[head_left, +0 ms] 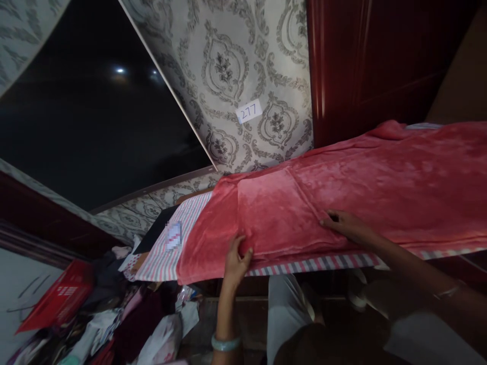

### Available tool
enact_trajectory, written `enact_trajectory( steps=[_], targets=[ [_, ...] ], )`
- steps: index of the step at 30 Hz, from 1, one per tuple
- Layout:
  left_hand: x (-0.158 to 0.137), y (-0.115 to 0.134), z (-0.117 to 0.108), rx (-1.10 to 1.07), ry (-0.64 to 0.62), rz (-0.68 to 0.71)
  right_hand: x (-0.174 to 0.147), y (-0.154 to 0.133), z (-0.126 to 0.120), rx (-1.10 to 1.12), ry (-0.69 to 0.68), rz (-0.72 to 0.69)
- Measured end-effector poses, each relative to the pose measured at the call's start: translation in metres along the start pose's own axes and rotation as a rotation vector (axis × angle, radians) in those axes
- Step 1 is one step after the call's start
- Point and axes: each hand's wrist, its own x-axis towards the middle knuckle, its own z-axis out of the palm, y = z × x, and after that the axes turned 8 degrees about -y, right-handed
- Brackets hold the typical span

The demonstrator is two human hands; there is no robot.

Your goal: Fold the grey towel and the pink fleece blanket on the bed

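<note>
A plush red blanket lies spread over a long surface, with a crease running down toward each hand. My left hand rests on its near left part, thumb and fingers apart. Further right, my right hand touches the blanket where a diagonal crease ends; its thumb and forefinger have a small gap between them. Under the blanket, a striped sheet shows at the left end and along the near edge. A pale blurred packet lies on the sheet left of the blanket.
A large black television screen hangs on the patterned wall at left. A paper marked 277 is on the wallpaper. Dark red panelling stands behind the blanket. Lower left are a red bag and heaped clothes.
</note>
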Motion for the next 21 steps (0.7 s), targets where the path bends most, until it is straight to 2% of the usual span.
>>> enact_trajectory(
  steps=[3, 5, 10, 15, 21],
  targets=[
    [-0.016, -0.003, -0.009, -0.055, -0.135, 0.062, -0.003, 0.001, 0.0, 0.074, -0.04, 0.074],
    [-0.024, -0.003, -0.01, -0.044, -0.134, 0.077, -0.003, 0.001, 0.001, 0.13, -0.05, 0.116],
    [-0.023, 0.001, 0.006, 0.12, 0.017, 0.053, -0.004, -0.003, 0.006, 0.274, -0.052, 0.128],
    [-0.017, 0.01, 0.019, 0.287, 0.09, 0.009, -0.006, -0.003, 0.003, 0.234, -0.074, 0.121],
    [-0.013, -0.005, 0.016, 0.195, 0.252, -0.042, -0.002, 0.008, 0.003, 0.103, -0.044, 0.06]
  ],
)
